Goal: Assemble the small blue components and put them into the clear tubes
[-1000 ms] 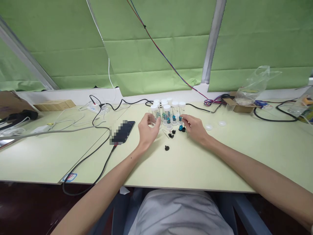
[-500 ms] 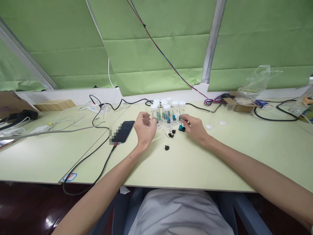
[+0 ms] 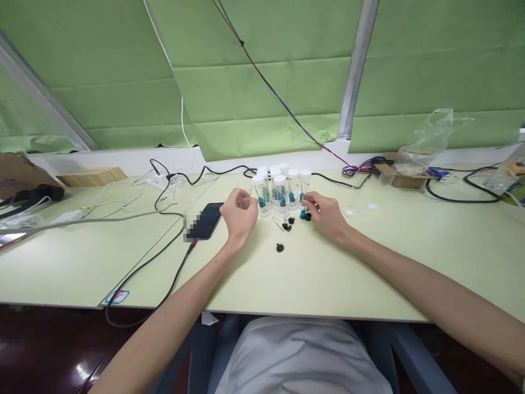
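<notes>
My left hand [image 3: 240, 218] is curled around a clear, lidless plastic jar [image 3: 245, 189], left of a cluster of white-capped clear jars [image 3: 279, 189] with small teal and green pieces inside. Much of the held jar is hidden by the fingers. To the right of the cluster, my right hand [image 3: 326, 214] pinches a small teal piece [image 3: 303, 214] with a thin stem, low above the table. Black small parts [image 3: 287, 226] and a thin pin [image 3: 278, 224] lie between the hands, and one round black part [image 3: 280, 248] sits nearer to me.
Two white lids [image 3: 372, 206] rest right of my right hand. A phone [image 3: 207, 221] on a black cable lies at left. Further out are a power strip [image 3: 159, 181], white cables, a wooden block [image 3: 92, 175], and a cardboard box [image 3: 408, 178] with a plastic bag.
My left hand has shifted slightly left, away from the jar cluster, and its fingers look more closed around the clear jar. The teal piece at my right hand has barely moved.
</notes>
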The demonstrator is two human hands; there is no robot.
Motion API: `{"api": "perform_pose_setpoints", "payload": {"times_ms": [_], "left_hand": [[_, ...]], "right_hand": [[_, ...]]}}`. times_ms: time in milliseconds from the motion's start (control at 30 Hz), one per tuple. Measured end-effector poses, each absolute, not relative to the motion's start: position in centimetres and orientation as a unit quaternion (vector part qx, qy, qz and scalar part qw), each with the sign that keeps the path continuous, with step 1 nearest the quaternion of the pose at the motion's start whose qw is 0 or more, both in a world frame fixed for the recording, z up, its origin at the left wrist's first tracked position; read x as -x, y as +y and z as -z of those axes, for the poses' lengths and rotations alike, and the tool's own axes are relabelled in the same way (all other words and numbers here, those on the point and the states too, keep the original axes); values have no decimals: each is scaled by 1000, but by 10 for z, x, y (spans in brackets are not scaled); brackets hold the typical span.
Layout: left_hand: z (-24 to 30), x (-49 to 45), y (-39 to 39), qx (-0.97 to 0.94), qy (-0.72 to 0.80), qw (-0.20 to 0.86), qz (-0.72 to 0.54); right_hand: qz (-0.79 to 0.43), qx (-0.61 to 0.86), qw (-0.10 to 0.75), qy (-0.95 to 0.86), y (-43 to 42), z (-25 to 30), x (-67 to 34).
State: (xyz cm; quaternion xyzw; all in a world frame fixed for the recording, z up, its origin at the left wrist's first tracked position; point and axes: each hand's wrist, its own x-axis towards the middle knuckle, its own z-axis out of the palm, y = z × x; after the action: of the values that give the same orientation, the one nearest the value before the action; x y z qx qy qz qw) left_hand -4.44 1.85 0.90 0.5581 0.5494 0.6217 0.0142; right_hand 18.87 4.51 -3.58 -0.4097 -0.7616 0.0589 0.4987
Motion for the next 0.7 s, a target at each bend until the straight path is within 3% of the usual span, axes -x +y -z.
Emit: {"api": "perform_pose_setpoints", "payload": {"times_ms": [267,700], "left_hand": [[-10,46,19,-573,578,23,-580],[3,48,20,-743,569,66,-345]], "right_hand": [[-77,396,499,-767,47,38,-189],[11,314,583,-750,34,28,-183]]}}
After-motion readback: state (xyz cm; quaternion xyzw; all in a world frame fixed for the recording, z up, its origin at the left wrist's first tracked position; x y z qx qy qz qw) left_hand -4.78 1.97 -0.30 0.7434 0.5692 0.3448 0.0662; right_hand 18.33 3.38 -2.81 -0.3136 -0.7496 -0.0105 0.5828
